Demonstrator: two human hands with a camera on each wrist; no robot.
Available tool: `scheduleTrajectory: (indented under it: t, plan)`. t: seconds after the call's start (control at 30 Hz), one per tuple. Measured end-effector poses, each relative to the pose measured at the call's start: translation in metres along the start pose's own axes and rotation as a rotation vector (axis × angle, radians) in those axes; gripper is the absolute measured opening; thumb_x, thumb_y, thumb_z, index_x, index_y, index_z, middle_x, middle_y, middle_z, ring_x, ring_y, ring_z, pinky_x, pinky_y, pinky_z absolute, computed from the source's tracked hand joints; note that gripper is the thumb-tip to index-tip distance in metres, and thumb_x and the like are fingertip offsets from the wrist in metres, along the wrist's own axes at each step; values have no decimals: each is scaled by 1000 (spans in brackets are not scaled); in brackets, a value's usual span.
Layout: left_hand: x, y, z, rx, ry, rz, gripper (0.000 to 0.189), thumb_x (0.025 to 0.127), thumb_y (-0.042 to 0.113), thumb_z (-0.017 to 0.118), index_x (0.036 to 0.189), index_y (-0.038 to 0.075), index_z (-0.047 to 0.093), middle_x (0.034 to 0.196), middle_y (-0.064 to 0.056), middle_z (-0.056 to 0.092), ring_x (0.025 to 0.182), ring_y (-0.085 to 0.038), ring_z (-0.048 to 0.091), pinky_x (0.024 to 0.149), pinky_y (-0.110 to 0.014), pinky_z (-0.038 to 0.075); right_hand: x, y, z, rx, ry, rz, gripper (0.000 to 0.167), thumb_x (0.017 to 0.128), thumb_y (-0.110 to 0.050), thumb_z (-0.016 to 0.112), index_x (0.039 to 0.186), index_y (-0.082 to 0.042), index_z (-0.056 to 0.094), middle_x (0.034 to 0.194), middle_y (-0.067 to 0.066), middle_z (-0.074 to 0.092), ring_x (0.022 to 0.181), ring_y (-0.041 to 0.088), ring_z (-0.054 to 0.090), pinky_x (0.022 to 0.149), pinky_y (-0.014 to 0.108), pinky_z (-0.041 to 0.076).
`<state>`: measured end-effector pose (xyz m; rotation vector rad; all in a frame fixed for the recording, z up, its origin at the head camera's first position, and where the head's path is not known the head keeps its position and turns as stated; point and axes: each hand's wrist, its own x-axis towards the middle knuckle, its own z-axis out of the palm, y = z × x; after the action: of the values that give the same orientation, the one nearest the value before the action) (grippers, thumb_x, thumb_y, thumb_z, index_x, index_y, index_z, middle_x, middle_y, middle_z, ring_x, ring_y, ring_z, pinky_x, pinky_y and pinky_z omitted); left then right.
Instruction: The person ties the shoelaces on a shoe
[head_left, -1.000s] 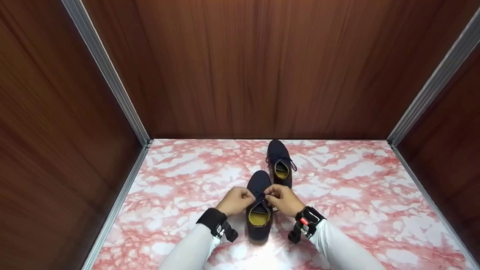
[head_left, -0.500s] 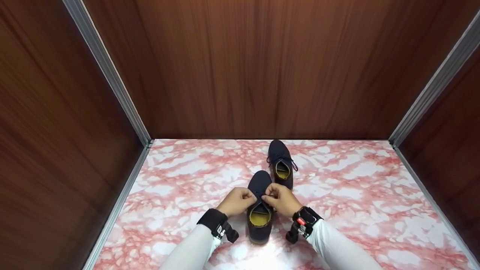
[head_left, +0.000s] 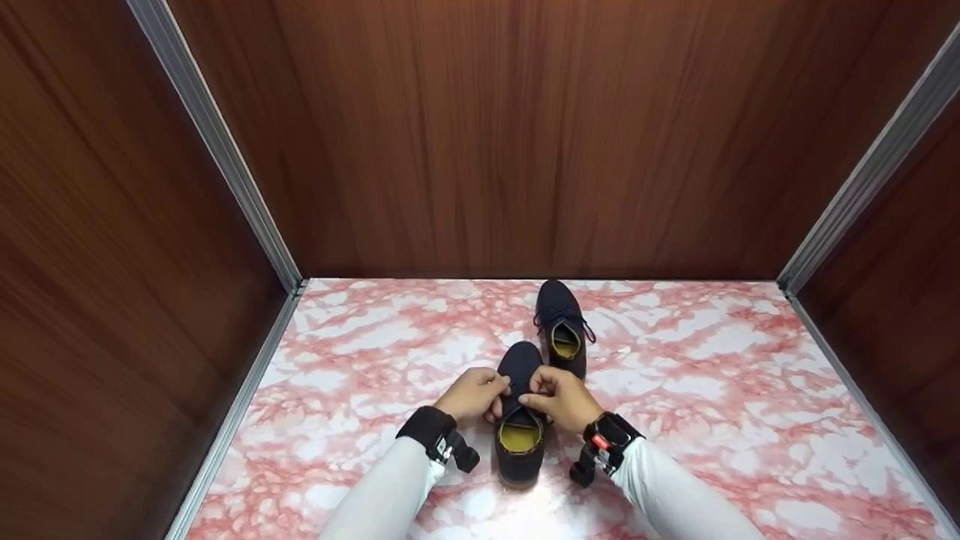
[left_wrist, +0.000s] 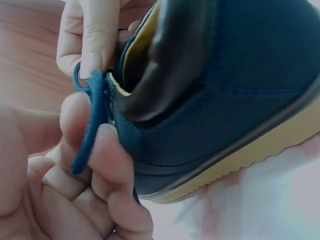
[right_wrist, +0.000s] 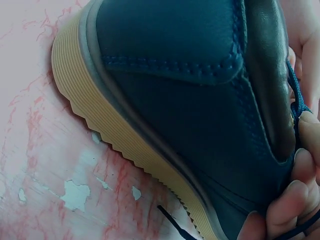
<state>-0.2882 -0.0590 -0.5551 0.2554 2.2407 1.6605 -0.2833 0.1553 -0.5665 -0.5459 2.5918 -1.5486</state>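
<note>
A dark navy lace-up shoe with a yellow inside and a pale, ridged sole stands between my hands, toe pointing away. At its left side my left hand has a shoelace caught between its fingertips, the lace's tip sticking out below them. My right hand bends over the lacing from the other side, thumb and finger pinching the lace close to the top eyelets. A small lace loop bulges beside the right fingertips in the left wrist view. Fingers partly hide the knot area.
Ahead and slightly right, the matching shoe stands with its laces tied in a bow, near the brown wood-grain back panel. Side panels with grey metal edging flank the red-and-white marbled surface. A loose lace end hangs by the sole.
My left hand has shifted slightly forward and its fingers have changed their hold, drawing a little away from the right fingertips. The right hand has edged left over the lacing. Both shoes stay put.
</note>
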Motion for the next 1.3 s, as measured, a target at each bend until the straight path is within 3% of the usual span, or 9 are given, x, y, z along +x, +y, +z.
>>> scheduleTrajectory:
  t: [0.17, 0.3, 0.5, 0.8, 0.97, 1.13, 1.3]
  plan:
    - [4, 4, 1, 2, -22, -13, 34, 107, 23, 59, 91, -7, 63, 55, 2, 54, 49, -9, 48, 48, -21, 43, 0, 1, 0, 4, -7, -4, 29, 88, -15, 84, 85, -4, 57, 62, -4, 48, 50, -1, 46, 48, 17, 39]
    - [7, 6, 2, 91, -29, 4, 31, 106, 22, 60, 84, -1, 62, 64, 2, 55, 55, -9, 47, 49, -21, 40, 0, 1, -1, 10, -12, -12, 28, 87, -14, 84, 85, -3, 58, 63, -4, 48, 51, -1, 47, 48, 17, 40]
    - [10, 4, 0, 168, -40, 27, 24, 104, 20, 61, 87, 5, 68, 69, 4, 60, 59, -7, 50, 52, -20, 41, -2, 0, -5, 0, -9, -17, 28, 86, -15, 86, 86, -4, 60, 68, -2, 52, 57, 0, 48, 53, 16, 40]
    - [7, -1, 1, 26, -48, -4, 23, 103, 17, 61, 85, 3, 66, 64, 6, 65, 50, -5, 45, 51, -18, 39, -14, 1, -17, -74, 67, 29, 22, 85, -11, 85, 90, -10, 64, 87, 3, 67, 77, 8, 61, 72, 21, 50]
    - [5, -3, 0, -72, -62, -35, 22, 104, 15, 60, 84, 7, 63, 64, 5, 69, 50, -6, 45, 53, -21, 39, -26, 0, -20, -176, 123, -44, 23, 83, -9, 86, 89, -11, 64, 91, 2, 62, 87, 12, 59, 80, 26, 51]
    - [3, -5, -1, -151, -74, -69, 19, 105, 14, 57, 88, 7, 63, 67, 3, 72, 51, -5, 46, 54, -21, 39, -37, -1, -17, -257, 159, -161, 28, 78, -5, 88, 84, -18, 63, 87, -4, 56, 85, 8, 54, 78, 25, 48]
    - [2, -6, -1, -210, -86, -85, 14, 105, 11, 54, 100, 2, 63, 70, 3, 73, 53, -3, 49, 55, -19, 42, -43, -4, -12, -303, 130, -264, 30, 75, -4, 89, 83, -17, 63, 87, -8, 57, 85, 6, 55, 77, 27, 51]
